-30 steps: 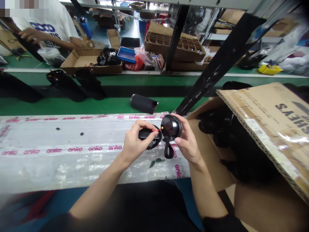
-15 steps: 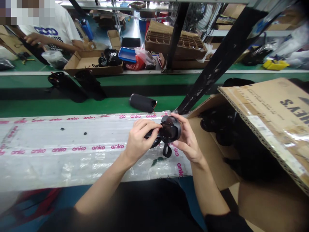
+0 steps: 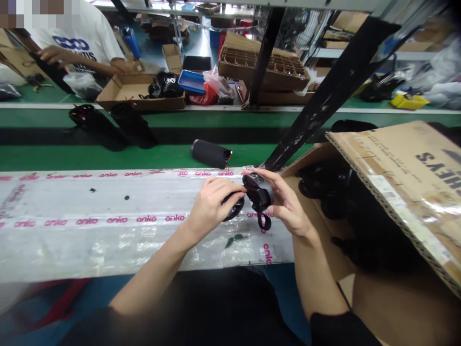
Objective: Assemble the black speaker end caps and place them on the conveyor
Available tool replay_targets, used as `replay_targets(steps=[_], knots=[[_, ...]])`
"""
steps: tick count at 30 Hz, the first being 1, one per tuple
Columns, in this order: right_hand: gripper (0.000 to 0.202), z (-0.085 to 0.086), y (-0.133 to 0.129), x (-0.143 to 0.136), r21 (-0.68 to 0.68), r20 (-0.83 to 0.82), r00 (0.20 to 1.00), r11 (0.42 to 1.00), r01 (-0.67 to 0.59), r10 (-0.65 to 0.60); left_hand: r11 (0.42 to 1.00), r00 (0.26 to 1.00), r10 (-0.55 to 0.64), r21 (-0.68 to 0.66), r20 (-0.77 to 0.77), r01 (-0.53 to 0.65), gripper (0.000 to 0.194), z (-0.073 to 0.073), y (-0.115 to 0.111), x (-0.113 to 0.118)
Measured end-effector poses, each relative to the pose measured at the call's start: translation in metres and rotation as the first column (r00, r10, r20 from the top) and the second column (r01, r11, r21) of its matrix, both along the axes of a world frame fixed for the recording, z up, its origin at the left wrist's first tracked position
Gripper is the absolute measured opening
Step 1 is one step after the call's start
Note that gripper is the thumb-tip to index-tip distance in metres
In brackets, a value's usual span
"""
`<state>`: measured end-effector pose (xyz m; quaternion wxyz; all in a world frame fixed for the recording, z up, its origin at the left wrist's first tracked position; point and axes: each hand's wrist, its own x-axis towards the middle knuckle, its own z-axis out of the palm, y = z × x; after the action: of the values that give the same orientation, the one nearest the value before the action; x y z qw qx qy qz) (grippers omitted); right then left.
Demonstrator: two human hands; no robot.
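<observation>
My right hand (image 3: pixel 290 204) is wrapped round a dark round part (image 3: pixel 260 191) with a grey rim, and a small black strap loop (image 3: pixel 264 221) hangs under it. Close on its left, my left hand (image 3: pixel 216 202) grips a black round piece (image 3: pixel 235 207), which its fingers partly cover. Its fingertips meet the edge of the dark round part. Both hands are above the plastic-covered table (image 3: pixel 144 250). Beyond them a black cylinder (image 3: pixel 211 154) with thin wires at one end lies on the green surface.
At the right stands an open cardboard box (image 3: pixel 403 158) holding black parts. A slanted black post (image 3: pixel 324 96) rises behind my hands. Two dark cylinders (image 3: pixel 133 126) lie at the back left. Across the bench is a person in a white shirt (image 3: pixel 86 38).
The dark round part in my right hand has turned and moved slightly right, its strap loop with it. My left hand has shifted slightly right, and more of the black round piece shows.
</observation>
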<state>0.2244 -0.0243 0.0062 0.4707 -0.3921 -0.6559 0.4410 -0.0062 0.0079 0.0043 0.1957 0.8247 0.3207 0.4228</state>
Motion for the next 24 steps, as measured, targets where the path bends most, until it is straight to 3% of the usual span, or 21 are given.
replay_targets(steps=[3,9,12,14,16,19,22,24], knots=[[0.074,-0.002,-0.001,-0.005,-0.001,-0.007,0.998,0.998,0.059,-0.059,0.998,0.999,-0.012,-0.054,0.034,0.014,0.011,-0.002,0.0,-0.002],[0.071,-0.001,-0.008,-0.009,0.08,0.047,0.999,0.997,0.002,-0.006,0.982,0.97,0.169,-0.116,0.176,-0.151,0.003,-0.014,-0.01,0.004],[0.075,0.007,-0.01,-0.013,0.151,0.23,0.972,0.988,0.008,-0.043,0.986,0.978,0.119,-0.139,0.172,-0.096,0.009,-0.018,-0.012,0.002],[0.083,0.011,-0.01,-0.021,0.195,0.316,0.943,0.98,0.044,-0.105,0.971,0.963,0.109,-0.232,0.247,-0.051,0.011,-0.022,-0.011,-0.004],[0.094,0.012,-0.01,-0.032,0.236,0.351,0.922,0.968,0.082,-0.164,0.924,0.9,0.154,-0.382,0.409,0.015,0.008,-0.028,-0.01,-0.011],[0.098,0.004,-0.01,-0.052,0.31,0.409,0.875,0.941,0.134,-0.259,0.839,0.797,0.18,-0.513,0.576,0.181,0.027,-0.037,-0.008,-0.019],[0.092,-0.011,-0.012,-0.065,0.322,0.414,0.838,0.918,0.23,-0.355,0.806,0.859,0.111,-0.551,0.5,0.216,0.04,-0.042,-0.008,-0.019],[0.096,-0.022,-0.015,-0.067,0.241,0.337,0.875,0.93,0.276,-0.347,0.802,0.889,0.126,-0.573,0.44,0.17,0.042,-0.044,-0.01,-0.015]])
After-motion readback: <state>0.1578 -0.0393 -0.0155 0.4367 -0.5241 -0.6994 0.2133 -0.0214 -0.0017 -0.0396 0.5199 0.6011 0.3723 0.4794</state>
